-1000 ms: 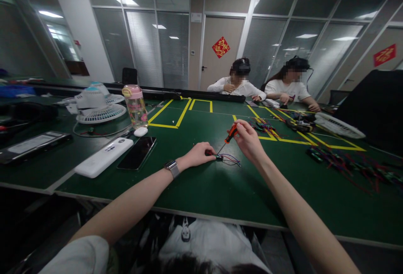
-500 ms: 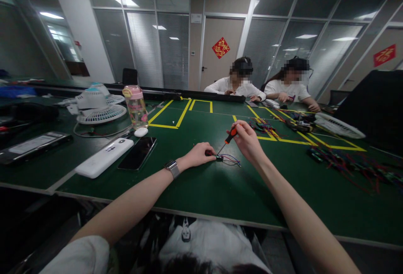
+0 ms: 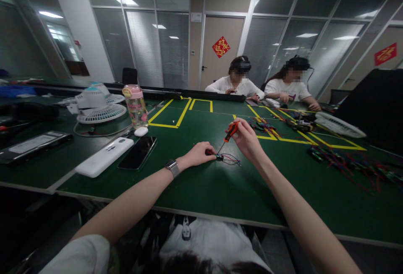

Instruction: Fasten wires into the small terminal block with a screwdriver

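In my right hand point(image 3: 247, 137) is a screwdriver point(image 3: 231, 132) with an orange and black handle, tilted so its shaft runs down and to the left. Its tip meets a small green circuit board point(image 3: 219, 157) on the table. My left hand point(image 3: 200, 154), with a watch on the wrist, pinches the board's left end between closed fingers. Thin red, black and blue wires point(image 3: 232, 159) curve out from the board's right side. Part of the board and some reddish wire are hidden by my left fingers.
Left of me on the green table point(image 3: 195, 194) lie a phone point(image 3: 137, 152), a white power bank point(image 3: 104, 157), a bottle point(image 3: 136, 105) and fans point(image 3: 99, 108). Several wired boards point(image 3: 349, 163) are heaped at right. Two people point(image 3: 237, 79) sit across the table.
My right hand and the screwdriver handle have shifted slightly, with the tip still at the board. My left hand stays in place. A person opposite has moved their head a little.
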Motion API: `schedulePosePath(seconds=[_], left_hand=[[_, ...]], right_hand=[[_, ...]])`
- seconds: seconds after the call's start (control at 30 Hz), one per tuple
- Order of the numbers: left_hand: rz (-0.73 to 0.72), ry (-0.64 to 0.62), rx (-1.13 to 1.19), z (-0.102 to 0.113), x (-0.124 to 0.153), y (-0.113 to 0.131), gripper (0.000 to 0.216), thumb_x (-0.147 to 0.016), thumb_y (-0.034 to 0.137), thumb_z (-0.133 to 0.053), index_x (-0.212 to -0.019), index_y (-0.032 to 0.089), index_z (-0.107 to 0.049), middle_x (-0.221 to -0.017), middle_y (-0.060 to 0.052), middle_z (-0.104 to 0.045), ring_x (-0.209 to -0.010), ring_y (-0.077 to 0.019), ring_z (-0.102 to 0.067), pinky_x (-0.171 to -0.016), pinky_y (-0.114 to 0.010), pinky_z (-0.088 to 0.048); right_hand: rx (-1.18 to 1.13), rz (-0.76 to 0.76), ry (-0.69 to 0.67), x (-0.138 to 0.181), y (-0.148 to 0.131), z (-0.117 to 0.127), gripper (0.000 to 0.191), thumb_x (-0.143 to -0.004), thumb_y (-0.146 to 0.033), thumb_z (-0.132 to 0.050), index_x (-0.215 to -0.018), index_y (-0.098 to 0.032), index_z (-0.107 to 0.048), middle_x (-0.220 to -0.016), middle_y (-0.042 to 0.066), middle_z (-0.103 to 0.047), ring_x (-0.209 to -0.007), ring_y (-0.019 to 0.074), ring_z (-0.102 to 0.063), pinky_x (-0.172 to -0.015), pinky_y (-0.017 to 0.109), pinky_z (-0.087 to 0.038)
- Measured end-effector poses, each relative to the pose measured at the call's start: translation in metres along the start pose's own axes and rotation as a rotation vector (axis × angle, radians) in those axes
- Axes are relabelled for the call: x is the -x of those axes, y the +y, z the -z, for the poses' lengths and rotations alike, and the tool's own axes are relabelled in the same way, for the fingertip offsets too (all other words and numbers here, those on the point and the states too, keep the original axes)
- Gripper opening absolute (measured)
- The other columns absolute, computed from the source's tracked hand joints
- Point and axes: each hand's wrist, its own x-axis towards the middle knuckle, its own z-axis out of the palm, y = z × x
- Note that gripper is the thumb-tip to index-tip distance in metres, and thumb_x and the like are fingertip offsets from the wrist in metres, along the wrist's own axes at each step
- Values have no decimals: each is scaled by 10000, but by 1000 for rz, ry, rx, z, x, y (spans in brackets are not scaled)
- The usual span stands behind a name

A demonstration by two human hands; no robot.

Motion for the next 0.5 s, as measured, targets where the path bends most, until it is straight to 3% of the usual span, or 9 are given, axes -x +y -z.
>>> schedulePosePath(seconds=[0.1,0.3,0.5], left_hand=[[0,-5,-4,0,0,0,157,-842,307,-700,-922,177,-739,-919,-42,-650,-844,-175,-607,-767,-270,-454],[7,9,-18,0,1,2,148,-834,295,-702,-915,176,-738,-919,-42,-653,-853,-181,-615,-776,-273,-454],[13,-4,-20,1,1,3,163,-845,315,-689,-922,180,-737,-935,-48,-657,-872,-186,-615,-788,-278,-460]], right_hand=[[34,11,7,-1,0,3,198,-730,-387,-778,-875,-283,-691,-791,-36,-619,-765,123,-592,-831,290,-525],[-26,-62,-36,1,-1,3,284,-740,-424,-763,-981,-296,-682,-889,-9,-700,-864,148,-645,-844,309,-515],[-46,-41,-25,0,0,1,267,-728,-450,-768,-922,-290,-678,-856,-17,-690,-855,144,-633,-858,314,-525]])
